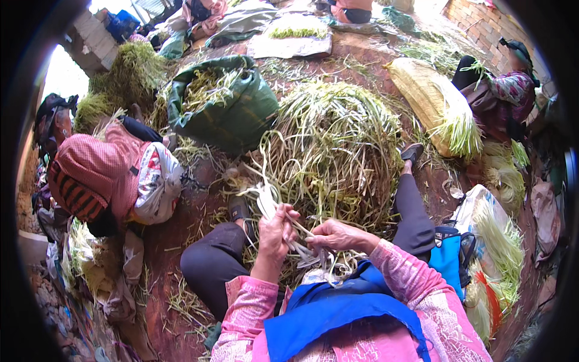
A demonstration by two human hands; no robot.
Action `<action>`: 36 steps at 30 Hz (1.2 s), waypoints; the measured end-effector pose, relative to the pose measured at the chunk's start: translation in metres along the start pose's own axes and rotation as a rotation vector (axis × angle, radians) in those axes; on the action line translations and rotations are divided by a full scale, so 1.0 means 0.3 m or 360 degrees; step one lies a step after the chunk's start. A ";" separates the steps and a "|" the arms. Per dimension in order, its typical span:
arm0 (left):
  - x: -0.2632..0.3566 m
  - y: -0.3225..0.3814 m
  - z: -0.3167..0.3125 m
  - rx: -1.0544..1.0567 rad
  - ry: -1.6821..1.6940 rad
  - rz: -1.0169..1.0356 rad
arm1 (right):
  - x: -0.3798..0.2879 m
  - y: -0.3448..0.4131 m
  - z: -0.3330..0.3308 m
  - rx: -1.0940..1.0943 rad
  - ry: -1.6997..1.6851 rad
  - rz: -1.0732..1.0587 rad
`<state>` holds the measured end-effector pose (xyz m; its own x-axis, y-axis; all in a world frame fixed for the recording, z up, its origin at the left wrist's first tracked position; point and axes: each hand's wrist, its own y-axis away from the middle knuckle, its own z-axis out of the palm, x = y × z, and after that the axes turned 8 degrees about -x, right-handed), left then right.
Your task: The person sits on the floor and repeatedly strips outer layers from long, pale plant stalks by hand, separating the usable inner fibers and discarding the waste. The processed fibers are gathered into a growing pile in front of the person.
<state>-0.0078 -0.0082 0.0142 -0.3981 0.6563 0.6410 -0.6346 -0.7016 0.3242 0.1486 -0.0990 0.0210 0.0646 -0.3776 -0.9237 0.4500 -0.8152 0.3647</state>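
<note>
My left hand (277, 233) is closed on a few long pale plant stalks (266, 201), whose whitish ends stick up past the fingers. To its right, my right hand (337, 235) pinches the lower part of a stalk between thumb and fingers. More limp pale strands dangle below both hands, over the blue apron (344, 312) on my lap. Just beyond the hands, between my outstretched legs, rises a large heap of green and brown stalks (339, 149).
A green sack (226, 104) of stalks stands beyond left; a yellow woven sack (420, 99) lies beyond right. Pale stalk bundles (495, 253) and a blue bag (445, 258) are at my right. One person (99, 172) sits left, another (502, 95) at the upper right.
</note>
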 end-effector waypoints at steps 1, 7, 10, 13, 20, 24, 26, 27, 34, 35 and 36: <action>0.013 0.001 -0.016 0.0007 0.0006 0.0046 | 0.011 0.012 0.007 -0.0002 0.0058 0.0048; 0.061 0.009 -0.051 0.0104 0.0068 0.0148 | 0.106 0.142 0.098 0.0187 -0.0608 -0.0058; 0.065 0.011 -0.050 0.0146 0.0047 0.0224 | 0.136 0.165 0.150 0.0572 -0.0653 -0.0015; 0.093 0.015 -0.052 0.0212 0.0066 0.0310 | 0.185 0.194 0.150 0.0552 -0.0589 -0.0205; 0.184 0.012 -0.097 0.0269 0.0040 0.0512 | 0.415 0.429 0.025 0.0543 0.1003 0.0776; 0.091 0.020 -0.026 0.0334 -0.0119 0.0322 | 0.272 0.289 0.019 0.0816 0.0986 -0.0223; -0.002 0.030 -0.024 0.0232 0.0013 0.0188 | 0.166 0.183 0.075 0.0660 0.0697 -0.0299; -0.043 0.054 -0.011 0.0247 -0.0031 0.0130 | 0.101 0.156 0.101 0.0421 0.0501 -0.0123; -0.117 0.145 0.014 0.0173 -0.0325 0.0032 | 0.185 0.064 0.031 0.0803 0.0828 -0.0045; -0.084 0.165 0.029 0.0238 -0.0449 0.0225 | 0.196 0.063 -0.016 0.0957 0.1005 0.0221; -0.060 0.190 0.044 0.0220 -0.0483 0.0256 | 0.295 0.057 -0.054 0.1105 0.1063 0.0388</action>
<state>-0.0282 -0.0637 0.0304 -0.2578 0.4370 0.8617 -0.4761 -0.8336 0.2802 0.1766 -0.1392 -0.0565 0.6705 -0.4180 -0.6129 -0.2499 -0.9052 0.3438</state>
